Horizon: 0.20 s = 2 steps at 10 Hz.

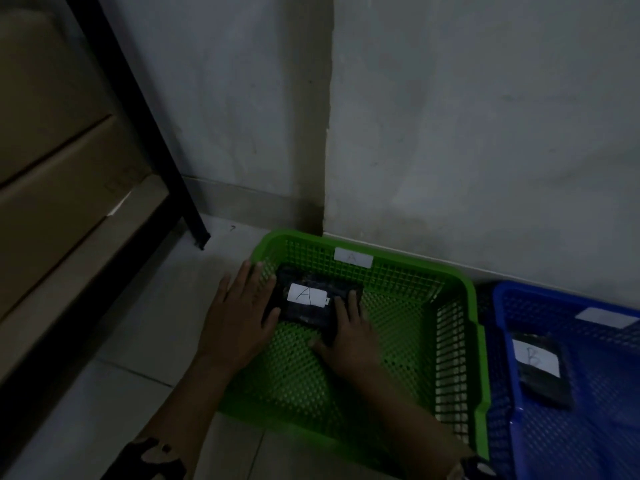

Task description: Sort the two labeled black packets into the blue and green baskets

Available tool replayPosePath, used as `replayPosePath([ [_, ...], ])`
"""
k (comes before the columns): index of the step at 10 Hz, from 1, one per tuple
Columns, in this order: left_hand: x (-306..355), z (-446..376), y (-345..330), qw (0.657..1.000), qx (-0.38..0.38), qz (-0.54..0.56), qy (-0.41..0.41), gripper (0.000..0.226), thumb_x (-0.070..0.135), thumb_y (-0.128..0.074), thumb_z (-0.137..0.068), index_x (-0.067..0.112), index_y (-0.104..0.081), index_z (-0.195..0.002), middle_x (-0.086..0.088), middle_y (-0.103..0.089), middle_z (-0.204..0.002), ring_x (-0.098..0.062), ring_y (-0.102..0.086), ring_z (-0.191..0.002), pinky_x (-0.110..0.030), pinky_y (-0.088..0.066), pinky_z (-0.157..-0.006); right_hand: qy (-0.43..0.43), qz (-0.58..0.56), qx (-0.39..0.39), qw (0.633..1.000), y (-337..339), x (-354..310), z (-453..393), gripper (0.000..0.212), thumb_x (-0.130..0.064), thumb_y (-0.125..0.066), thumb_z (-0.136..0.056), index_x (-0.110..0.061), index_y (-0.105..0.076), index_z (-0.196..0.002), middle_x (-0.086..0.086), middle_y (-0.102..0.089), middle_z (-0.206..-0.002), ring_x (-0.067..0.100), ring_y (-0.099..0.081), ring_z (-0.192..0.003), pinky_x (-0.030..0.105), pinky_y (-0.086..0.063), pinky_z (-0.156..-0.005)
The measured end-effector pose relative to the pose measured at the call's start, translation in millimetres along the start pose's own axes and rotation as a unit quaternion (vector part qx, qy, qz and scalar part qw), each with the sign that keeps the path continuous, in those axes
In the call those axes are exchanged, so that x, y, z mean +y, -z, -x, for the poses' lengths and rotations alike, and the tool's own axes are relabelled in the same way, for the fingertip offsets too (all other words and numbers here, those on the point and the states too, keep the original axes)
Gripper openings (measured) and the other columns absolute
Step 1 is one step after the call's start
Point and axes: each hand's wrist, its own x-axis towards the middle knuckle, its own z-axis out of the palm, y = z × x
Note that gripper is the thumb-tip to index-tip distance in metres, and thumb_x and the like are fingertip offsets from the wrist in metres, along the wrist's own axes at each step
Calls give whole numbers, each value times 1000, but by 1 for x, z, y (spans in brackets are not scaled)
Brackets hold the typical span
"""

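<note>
A black packet with a white "A" label (308, 295) lies inside the green basket (460, 341), near its far left corner. My left hand (239, 306) lies over the basket's left wall, thumb against the packet's left end. My right hand (346, 330) is inside the basket, fingers curled around the packet's right end. The green basket carries a faint "A" tag (353, 257) on its back wall. To the right, the blue basket (502, 341) holds a second black packet labelled "B" (540, 368), lying flat and untouched.
Both baskets stand on a pale tiled floor against a grey wall. A black metal shelf leg (162, 161) comes down to the floor at the left, with cardboard boxes (59, 161) stacked behind it. Bare floor lies left of the green basket.
</note>
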Motion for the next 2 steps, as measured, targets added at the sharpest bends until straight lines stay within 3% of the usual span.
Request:
replayPosePath([
  [1, -2, 1, -1, 1000, -19, 17, -15, 70, 53, -9, -87, 10, -46, -129, -20, -44, -140, -39, -35, -132, -55, -29, -106, 1, -21, -2, 1000, 11, 4, 1, 84, -62, -46, -81, -22, -7, -144, 5, 11, -157, 27, 2, -144, 46, -15, -117],
  [2, -2, 5, -2, 999, -17, 28, -10, 103, 67, 30, -67, 19, -25, -139, -12, -19, -153, -30, -6, -143, -46, -4, -115, 5, -41, 22, 999, 26, 8, 10, 78, -59, -43, -84, -23, -9, -144, 3, 5, -158, 24, -3, -144, 43, -17, -116],
])
